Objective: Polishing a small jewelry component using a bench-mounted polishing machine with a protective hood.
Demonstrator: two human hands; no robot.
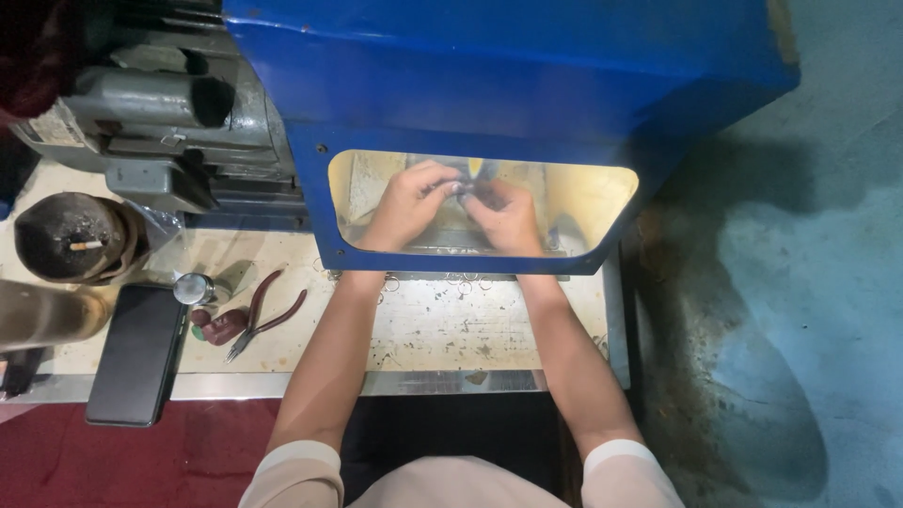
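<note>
Reaching behind the blue guard's window (583, 202), the left hand (406, 202) and right hand (508, 218) pinched something tiny between fingertips; it looked light, stiff, easily dropped.

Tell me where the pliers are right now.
The pliers lie on the worn bench top at the left of the head view, between the black phone and the person's left forearm, below the blue hood.
</note>
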